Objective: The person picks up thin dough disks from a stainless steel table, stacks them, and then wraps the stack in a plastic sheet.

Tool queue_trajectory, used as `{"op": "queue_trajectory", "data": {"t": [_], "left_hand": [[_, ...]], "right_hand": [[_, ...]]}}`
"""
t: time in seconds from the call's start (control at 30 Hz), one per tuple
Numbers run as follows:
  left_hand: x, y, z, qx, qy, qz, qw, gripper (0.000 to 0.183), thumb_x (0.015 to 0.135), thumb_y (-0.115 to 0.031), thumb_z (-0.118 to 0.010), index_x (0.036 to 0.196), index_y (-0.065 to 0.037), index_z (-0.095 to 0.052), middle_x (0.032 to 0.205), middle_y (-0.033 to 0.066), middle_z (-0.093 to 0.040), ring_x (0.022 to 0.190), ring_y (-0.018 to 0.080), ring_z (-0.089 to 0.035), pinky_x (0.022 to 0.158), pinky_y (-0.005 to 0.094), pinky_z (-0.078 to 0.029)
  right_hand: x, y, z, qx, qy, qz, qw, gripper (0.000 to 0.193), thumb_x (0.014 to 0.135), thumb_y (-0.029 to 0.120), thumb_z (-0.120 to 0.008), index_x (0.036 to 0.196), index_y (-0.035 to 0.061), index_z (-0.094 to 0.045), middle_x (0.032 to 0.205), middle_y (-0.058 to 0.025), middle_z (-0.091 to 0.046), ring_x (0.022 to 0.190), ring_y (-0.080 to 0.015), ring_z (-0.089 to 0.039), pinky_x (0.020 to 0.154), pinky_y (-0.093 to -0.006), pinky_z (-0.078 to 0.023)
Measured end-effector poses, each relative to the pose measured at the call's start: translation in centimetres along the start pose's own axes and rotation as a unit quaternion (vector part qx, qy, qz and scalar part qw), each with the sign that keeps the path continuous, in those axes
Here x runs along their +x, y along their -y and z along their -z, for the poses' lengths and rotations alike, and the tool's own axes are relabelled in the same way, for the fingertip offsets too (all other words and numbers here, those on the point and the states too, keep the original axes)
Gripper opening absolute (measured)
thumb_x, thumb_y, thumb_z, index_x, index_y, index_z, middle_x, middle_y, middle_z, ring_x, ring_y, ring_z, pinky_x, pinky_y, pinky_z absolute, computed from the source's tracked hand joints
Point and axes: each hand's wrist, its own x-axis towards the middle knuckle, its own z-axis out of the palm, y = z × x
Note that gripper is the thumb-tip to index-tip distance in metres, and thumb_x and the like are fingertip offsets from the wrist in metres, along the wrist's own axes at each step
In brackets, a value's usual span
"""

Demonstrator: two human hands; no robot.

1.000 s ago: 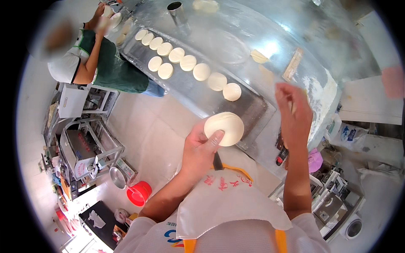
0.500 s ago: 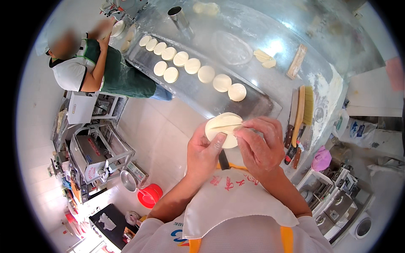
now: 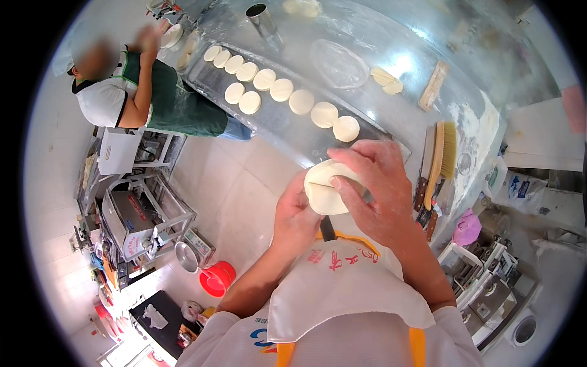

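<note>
A round, pale piece of dough [image 3: 322,194] is held up in front of my apron, with a fold and slit across its face. My left hand [image 3: 294,215] is closed around its left edge, its fingers mostly hidden behind it. From the right, my right hand [image 3: 386,194] grips the dough's right side, the thumb lying on its face near the fold and the fingers curving over the upper edge. Beyond my hands lies a metal tray [image 3: 276,137] with two rows of flat dough rounds [image 3: 281,90], the far row longer.
The metal table carries a metal cylinder [image 3: 260,19], dough scraps [image 3: 386,80], a wooden block [image 3: 433,85], a wooden-handled brush [image 3: 441,154] and knives [image 3: 420,194]. A co-worker in a green apron [image 3: 181,104] stands at far left. A red bucket [image 3: 217,279] sits on the floor.
My right hand has turned from pinching the dough's centre fold to wrapping its right side, thumb on the face. The folded-over flap now looks more open. The co-worker's hands have shifted slightly.
</note>
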Motion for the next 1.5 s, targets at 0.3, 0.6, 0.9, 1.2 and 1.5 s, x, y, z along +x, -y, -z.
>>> {"op": "queue_trajectory", "data": {"t": [0.3, 0.6, 0.9, 1.2, 1.5], "left_hand": [[-0.2, 0.1, 0.4, 0.071, -0.010, -0.017, 0.997, 0.049, 0.109, -0.013, -0.068, 0.153, 0.000, -0.052, 0.145, 0.0092, -0.066, 0.131, 0.0168, -0.064, 0.110, 0.0329, -0.052], [-0.1, -0.2, 0.1, 0.069, -0.017, 0.004, 0.997, 0.049, 0.109, -0.014, -0.067, 0.154, 0.000, -0.052, 0.144, 0.0083, -0.067, 0.128, 0.0158, -0.064, 0.107, 0.0313, -0.052], [0.1, 0.6, 0.1, 0.066, -0.033, 0.003, 0.997, 0.047, 0.107, -0.011, -0.067, 0.151, -0.002, -0.056, 0.136, 0.0042, -0.068, 0.119, 0.0103, -0.064, 0.096, 0.0250, -0.051], [0.1, 0.7, 0.0, -0.006, -0.011, 0.034, 0.999, 0.048, 0.105, -0.006, -0.064, 0.151, -0.001, -0.055, 0.139, 0.0062, -0.066, 0.123, 0.0129, -0.062, 0.101, 0.0271, -0.050], [0.1, 0.7, 0.4, -0.042, 0.002, 0.041, 0.998, 0.055, 0.105, -0.006, -0.066, 0.156, 0.003, -0.048, 0.147, 0.0136, -0.064, 0.132, 0.0217, -0.066, 0.109, 0.0342, -0.056]], "right_hand": [[-1.1, -0.9, -1.7, -0.043, -0.084, 0.036, 0.995, 0.023, 0.083, -0.001, -0.081, 0.104, 0.0071, -0.077, 0.096, -0.0059, -0.068, 0.084, -0.0263, -0.064, 0.069, -0.0369, -0.053], [-1.3, -0.7, -1.4, -0.055, -0.116, 0.047, 0.991, 0.023, 0.081, -0.003, -0.082, 0.101, 0.0072, -0.075, 0.093, -0.0055, -0.071, 0.086, -0.0265, -0.067, 0.073, -0.0366, -0.056], [-1.5, -0.4, 0.1, 0.078, 0.016, -0.110, 0.991, 0.015, 0.092, 0.005, -0.078, 0.106, 0.0088, -0.076, 0.099, -0.0056, -0.073, 0.089, -0.0252, -0.068, 0.077, -0.0362, -0.056], [-2.0, -1.2, 0.1, 0.169, 0.033, -0.228, 0.958, 0.009, 0.101, 0.011, -0.073, 0.107, 0.0045, -0.076, 0.095, -0.0076, -0.074, 0.082, -0.0179, -0.068, 0.076, -0.0324, -0.055], [-1.6, -1.4, 0.1, 0.193, 0.065, -0.292, 0.934, 0.015, 0.105, 0.016, -0.069, 0.108, 0.0023, -0.074, 0.094, -0.0079, -0.073, 0.083, -0.0174, -0.068, 0.078, -0.0322, -0.054]]}}
